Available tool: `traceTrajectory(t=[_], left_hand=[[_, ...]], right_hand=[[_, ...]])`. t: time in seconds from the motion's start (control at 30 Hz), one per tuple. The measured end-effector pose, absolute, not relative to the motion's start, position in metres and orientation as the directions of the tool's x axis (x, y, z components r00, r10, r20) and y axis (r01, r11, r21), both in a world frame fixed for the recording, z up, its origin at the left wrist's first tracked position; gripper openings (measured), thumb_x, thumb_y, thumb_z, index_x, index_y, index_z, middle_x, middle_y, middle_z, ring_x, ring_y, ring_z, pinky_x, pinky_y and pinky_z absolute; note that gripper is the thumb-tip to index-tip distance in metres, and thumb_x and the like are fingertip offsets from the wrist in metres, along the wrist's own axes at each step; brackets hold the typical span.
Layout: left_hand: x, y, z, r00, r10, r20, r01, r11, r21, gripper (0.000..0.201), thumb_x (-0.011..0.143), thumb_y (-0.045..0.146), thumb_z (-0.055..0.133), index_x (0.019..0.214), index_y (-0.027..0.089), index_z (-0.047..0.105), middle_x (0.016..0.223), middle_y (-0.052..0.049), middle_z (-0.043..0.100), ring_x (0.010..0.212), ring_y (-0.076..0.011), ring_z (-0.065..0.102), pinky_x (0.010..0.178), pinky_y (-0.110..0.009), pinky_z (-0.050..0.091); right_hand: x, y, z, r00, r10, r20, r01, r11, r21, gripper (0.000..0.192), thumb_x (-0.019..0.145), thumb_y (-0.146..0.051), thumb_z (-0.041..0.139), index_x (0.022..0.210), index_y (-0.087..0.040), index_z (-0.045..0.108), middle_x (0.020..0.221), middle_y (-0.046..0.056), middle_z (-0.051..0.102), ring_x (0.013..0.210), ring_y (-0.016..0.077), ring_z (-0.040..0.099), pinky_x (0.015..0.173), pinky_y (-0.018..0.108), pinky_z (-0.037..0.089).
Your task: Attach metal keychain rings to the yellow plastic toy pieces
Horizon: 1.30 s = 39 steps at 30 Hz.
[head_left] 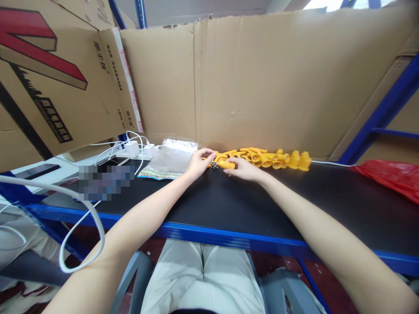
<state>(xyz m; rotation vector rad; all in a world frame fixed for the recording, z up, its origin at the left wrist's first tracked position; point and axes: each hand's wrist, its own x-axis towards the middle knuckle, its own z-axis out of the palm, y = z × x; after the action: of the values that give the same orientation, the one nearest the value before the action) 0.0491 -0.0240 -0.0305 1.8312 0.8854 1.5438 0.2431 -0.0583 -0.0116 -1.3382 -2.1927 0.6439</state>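
Note:
My right hand [245, 169] is closed around a yellow, rounded hollow plastic part [226, 164], held low over the black tabletop. To its left, my left hand [198, 164] has its thumb and index finger drawn together beside the yellow pieces; anything between them is too small to make out. A small heap of dark, shiny metal bits [214, 165] lies between the two hands. Behind them runs a row of yellow branching plastic pieces [252, 152]. Several yellow cup-like parts [273, 160] lie stacked to the right of my right hand.
A clear plastic bag [168, 160] lies left of my left hand. White chargers [132, 149] and cables sit farther left, one cable looping over my left forearm. A red plastic bag [389, 174] lies at right. Cardboard [262, 83] walls the back; a blue metal edge [229, 235] runs in front.

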Motion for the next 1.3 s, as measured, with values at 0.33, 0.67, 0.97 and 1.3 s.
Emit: traceTrajectory(t=[0.33,0.67,0.97,1.3], left_hand=[[0.057,-0.025,-0.042,0.254,0.784,0.566,0.175,-0.613,0.770,0.019,0.071,0.030,0.069,0.083,0.015,0.066,0.084,-0.007,0.068,0.078,-0.0157,0.063,0.074,-0.031,0.050],[0.039,-0.015,-0.040,0.469,0.697,0.543,0.417,-0.716,0.559,0.043,0.065,0.007,0.057,0.107,0.017,0.059,0.112,-0.010,0.060,0.105,-0.0217,0.055,0.092,-0.038,0.045],[0.020,-0.012,-0.045,0.491,0.808,0.326,0.793,-0.569,0.216,0.041,0.075,0.015,0.049,0.111,0.024,0.064,0.106,-0.012,0.062,0.105,-0.0296,0.054,0.094,-0.045,0.039],[0.019,-0.011,-0.040,0.474,0.797,0.374,0.708,-0.597,0.376,0.011,0.064,0.015,0.060,0.072,0.022,0.065,0.073,-0.007,0.061,0.076,-0.0242,0.060,0.079,-0.035,0.046]], right_hand=[[0.246,-0.054,-0.018,-0.433,0.900,0.050,0.586,0.323,-0.743,0.021,0.079,-0.027,0.062,0.096,-0.016,0.057,0.082,0.003,0.067,0.076,0.0140,0.065,0.077,0.028,0.052],[0.251,-0.056,-0.015,-0.404,0.915,-0.006,0.627,0.272,-0.730,0.020,0.076,-0.027,0.065,0.091,-0.015,0.058,0.074,0.002,0.065,0.071,0.0131,0.062,0.069,0.026,0.051],[0.249,-0.060,-0.011,-0.378,0.925,-0.041,0.660,0.238,-0.713,0.021,0.077,-0.029,0.064,0.091,-0.015,0.058,0.075,0.003,0.065,0.074,0.0137,0.063,0.072,0.027,0.051],[0.271,-0.056,0.003,-0.309,0.944,-0.112,0.808,0.199,-0.554,0.029,0.077,-0.029,0.066,0.102,-0.014,0.059,0.077,0.005,0.067,0.073,0.0148,0.064,0.070,0.027,0.052]])
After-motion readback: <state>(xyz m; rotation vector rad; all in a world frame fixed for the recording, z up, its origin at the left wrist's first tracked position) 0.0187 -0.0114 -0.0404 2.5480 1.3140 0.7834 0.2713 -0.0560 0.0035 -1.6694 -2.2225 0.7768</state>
